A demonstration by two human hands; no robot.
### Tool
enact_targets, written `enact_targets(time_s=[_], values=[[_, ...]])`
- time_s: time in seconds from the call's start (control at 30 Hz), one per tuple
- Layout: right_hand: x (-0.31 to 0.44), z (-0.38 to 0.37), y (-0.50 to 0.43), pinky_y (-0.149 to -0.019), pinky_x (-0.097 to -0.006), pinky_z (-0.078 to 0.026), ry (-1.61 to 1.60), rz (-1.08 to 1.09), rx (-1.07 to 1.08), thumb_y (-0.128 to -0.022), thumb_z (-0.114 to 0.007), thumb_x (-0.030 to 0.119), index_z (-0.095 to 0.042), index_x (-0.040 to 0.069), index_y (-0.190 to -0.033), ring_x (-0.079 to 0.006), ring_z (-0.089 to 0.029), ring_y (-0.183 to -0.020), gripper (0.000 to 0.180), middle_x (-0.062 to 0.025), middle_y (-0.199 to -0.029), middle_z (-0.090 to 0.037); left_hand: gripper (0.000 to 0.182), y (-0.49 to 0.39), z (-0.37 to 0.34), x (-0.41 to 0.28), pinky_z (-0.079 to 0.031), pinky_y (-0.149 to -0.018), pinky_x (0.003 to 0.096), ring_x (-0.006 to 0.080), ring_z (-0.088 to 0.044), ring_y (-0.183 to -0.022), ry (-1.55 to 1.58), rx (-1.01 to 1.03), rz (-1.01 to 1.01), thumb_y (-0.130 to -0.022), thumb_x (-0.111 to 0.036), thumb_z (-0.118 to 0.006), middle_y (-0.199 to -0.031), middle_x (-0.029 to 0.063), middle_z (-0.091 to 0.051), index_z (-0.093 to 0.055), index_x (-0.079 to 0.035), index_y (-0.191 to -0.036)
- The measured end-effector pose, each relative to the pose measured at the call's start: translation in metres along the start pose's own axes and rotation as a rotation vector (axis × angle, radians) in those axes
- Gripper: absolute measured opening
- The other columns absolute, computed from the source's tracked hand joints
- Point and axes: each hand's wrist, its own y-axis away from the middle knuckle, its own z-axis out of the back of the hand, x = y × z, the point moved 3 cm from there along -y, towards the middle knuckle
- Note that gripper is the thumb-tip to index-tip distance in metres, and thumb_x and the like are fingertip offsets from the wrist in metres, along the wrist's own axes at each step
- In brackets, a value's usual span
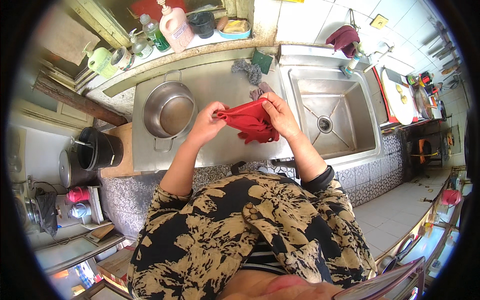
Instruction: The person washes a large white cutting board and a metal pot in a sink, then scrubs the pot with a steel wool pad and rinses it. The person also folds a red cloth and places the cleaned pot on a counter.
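A red cloth is stretched between my two hands above the steel drainboard. My left hand pinches its left corner, and my right hand grips the upper right edge. The cloth's lower part hangs in folds between them. To the left of my left hand stands a steel pot with two loop handles, nothing seen in it but its bare bottom. Just behind my right hand lies a crumpled mauve rag. The stainless steel sink is to the right, with its drain strainer visible.
Steel wool and a green scouring pad lie at the drainboard's back. Several bottles, including a pink pump bottle, line the sill. A faucet rises behind the sink, near a hanging maroon cloth. A black bucket stands left.
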Motion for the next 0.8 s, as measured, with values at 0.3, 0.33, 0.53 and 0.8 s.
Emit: enact_targets(time_s=[0.3,0.33,0.53,0.8], values=[[0.043,-0.013,-0.015,-0.067,-0.0286,-0.046,0.103,0.065,0.226,-0.095,-0.057,0.012,-0.062,-0.001,-0.093,-0.0145,-0.054,-0.069,0.014,-0.0089,-0.073,-0.059,0.055,0.002,-0.038,-0.017,-0.049,-0.089,0.0318,0.0191,-0.058,-0.107,0.181,0.121,-0.041,-0.088,-0.013,-0.067,-0.123,0.011,-0.056,-0.039,-0.004,-0.135],[0.048,-0.01,-0.017,-0.066,-0.0297,-0.048,0.156,0.144,0.214,-0.093,-0.059,0.012,-0.063,0.0,-0.093,-0.0167,-0.057,-0.067,0.013,-0.0114,-0.074,-0.062,0.043,-0.003,-0.038,-0.014,-0.049,-0.083,0.0291,0.0166,-0.06,-0.096,0.062,0.047,-0.007,-0.089,-0.017,-0.068,-0.112,0.0093,-0.061,-0.05,-0.002,-0.125],[0.055,0.028,-0.016,-0.067,-0.0265,-0.049,0.283,0.077,0.258,-0.089,-0.067,0.013,-0.067,0.0,-0.094,-0.0117,-0.058,-0.072,0.014,-0.0066,-0.079,-0.065,0.018,-0.003,-0.015,-0.013,-0.046,-0.076,0.0252,0.0078,-0.054,-0.084,-0.113,0.093,-0.087,-0.094,-0.014,-0.059,-0.09,0.0004,-0.062,-0.06,0.0,-0.104],[0.005,0.071,-0.003,-0.071,-0.04,-0.051,0.882,0.156,0.123,-0.075,-0.069,0.007,-0.065,0.009,-0.091,-0.035,-0.062,-0.081,0.016,-0.012,-0.087,-0.062,0.016,-0.003,0.008,-0.078,-0.046,-0.076,0.0238,0.0063,-0.053,-0.082,-0.042,0.05,-0.155,-0.096,-0.013,-0.057,-0.087,-0.0006,-0.062,-0.061,0.001,-0.103]])
